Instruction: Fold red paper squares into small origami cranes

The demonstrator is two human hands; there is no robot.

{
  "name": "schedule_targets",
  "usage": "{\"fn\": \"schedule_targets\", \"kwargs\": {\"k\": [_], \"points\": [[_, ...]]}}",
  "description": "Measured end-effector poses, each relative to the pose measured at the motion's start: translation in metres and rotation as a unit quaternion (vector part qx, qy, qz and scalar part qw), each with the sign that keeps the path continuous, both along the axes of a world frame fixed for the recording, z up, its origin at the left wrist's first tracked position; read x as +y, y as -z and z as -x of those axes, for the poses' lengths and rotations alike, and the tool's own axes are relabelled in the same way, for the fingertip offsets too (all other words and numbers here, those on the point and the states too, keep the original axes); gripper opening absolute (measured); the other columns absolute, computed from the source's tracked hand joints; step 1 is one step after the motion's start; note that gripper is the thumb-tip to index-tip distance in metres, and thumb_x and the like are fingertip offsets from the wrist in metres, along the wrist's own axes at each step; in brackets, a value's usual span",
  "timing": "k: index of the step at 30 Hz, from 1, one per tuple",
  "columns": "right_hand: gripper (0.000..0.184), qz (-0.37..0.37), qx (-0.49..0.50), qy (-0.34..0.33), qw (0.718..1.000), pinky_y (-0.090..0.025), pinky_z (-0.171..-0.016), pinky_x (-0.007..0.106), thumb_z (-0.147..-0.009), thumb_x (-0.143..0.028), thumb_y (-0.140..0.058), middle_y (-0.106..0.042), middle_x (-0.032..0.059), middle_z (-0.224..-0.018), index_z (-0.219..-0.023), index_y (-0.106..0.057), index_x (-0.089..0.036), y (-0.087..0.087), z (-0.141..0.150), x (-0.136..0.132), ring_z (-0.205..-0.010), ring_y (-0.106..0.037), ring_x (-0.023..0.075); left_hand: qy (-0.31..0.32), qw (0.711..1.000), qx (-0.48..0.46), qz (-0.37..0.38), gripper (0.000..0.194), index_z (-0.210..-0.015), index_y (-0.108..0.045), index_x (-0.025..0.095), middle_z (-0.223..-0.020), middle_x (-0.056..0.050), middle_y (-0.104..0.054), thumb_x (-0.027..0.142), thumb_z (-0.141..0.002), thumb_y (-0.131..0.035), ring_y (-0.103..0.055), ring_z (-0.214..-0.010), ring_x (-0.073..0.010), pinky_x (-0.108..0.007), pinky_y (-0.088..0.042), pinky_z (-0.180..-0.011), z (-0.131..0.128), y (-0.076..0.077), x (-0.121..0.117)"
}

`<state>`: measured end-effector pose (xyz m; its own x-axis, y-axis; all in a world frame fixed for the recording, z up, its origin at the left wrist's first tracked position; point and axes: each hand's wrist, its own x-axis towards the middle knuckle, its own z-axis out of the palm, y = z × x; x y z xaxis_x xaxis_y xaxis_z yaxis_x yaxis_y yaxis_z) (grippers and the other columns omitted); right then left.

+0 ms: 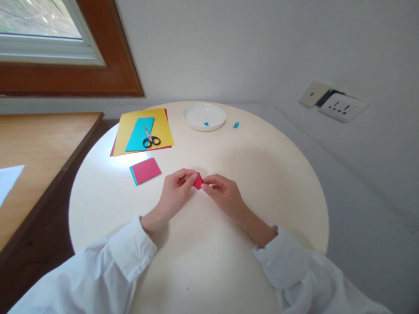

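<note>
A small folded piece of red paper (198,181) is held between both hands over the middle of the round table. My left hand (176,187) pinches its upper left side between thumb and fingers. On the right edge, the fingertips and thumb of my right hand (225,192) close on the same paper. Part of the paper is covered by the fingers. To the left of my left hand lies a small stack of red and blue paper rectangles (146,171).
Black-handled scissors (151,139) rest on folded blue paper (139,131), above yellow and red sheets (163,126). At the back stands a white plate (196,124) with a blue scrap (206,124). A small folded blue paper piece (236,124) lies beside it. The white table (278,196) meets walls.
</note>
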<state>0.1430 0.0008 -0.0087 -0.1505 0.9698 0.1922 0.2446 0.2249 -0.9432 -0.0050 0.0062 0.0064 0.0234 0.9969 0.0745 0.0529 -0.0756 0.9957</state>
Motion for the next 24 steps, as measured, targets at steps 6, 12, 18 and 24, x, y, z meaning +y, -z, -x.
{"fn": "schedule_targets", "kwargs": {"k": [6,12,18,24], "points": [[0.011,-0.018,-0.003,0.011,1.000,-0.049,-0.068,0.027,-0.073,-0.025,-0.062,-0.071,0.0045,-0.077,-0.075,-0.068,-0.017,0.0008,-0.0008,0.0009,-0.072,-0.064,0.0160,0.025,1.000,0.011,-0.006,0.016,-0.074,-0.066,0.014,-0.069,-0.003,-0.067,0.028,-0.075,-0.060,-0.060,-0.067,-0.0142,-0.025,-0.047,-0.065,-0.0004,0.0015,0.0002],[0.010,-0.008,0.046,0.047,0.998,-0.049,-0.066,0.027,-0.072,-0.026,-0.063,-0.071,0.0027,-0.075,-0.074,-0.069,-0.018,0.0021,-0.0025,0.0040,-0.070,-0.063,0.0157,0.039,0.999,0.010,-0.028,0.021,-0.085,-0.069,0.015,-0.092,-0.008,-0.069,0.030,-0.072,-0.064,-0.063,-0.077,-0.0169,-0.027,-0.049,-0.069,0.0004,0.0058,0.0011],[0.011,0.033,0.091,0.055,0.994,-0.050,-0.067,0.028,-0.070,-0.028,-0.064,-0.071,0.0033,-0.074,-0.072,-0.069,-0.018,-0.0002,-0.0017,0.0045,-0.069,-0.064,0.0162,0.082,0.996,0.027,-0.005,0.030,-0.100,-0.069,0.016,-0.102,-0.008,-0.071,0.032,-0.075,-0.063,-0.064,-0.092,-0.0220,-0.031,-0.050,-0.079,0.0021,0.0091,0.0017],[0.013,0.051,0.098,0.032,0.993,-0.049,-0.069,0.029,-0.068,-0.029,-0.067,-0.071,0.0039,-0.075,-0.074,-0.069,-0.018,0.0009,-0.0006,0.0048,-0.071,-0.063,0.0167,0.052,0.998,0.028,-0.012,0.024,-0.092,-0.071,0.014,-0.096,-0.008,-0.072,0.029,-0.074,-0.063,-0.065,-0.088,-0.0213,-0.030,-0.051,-0.078,0.0020,0.0086,0.0022]]}}
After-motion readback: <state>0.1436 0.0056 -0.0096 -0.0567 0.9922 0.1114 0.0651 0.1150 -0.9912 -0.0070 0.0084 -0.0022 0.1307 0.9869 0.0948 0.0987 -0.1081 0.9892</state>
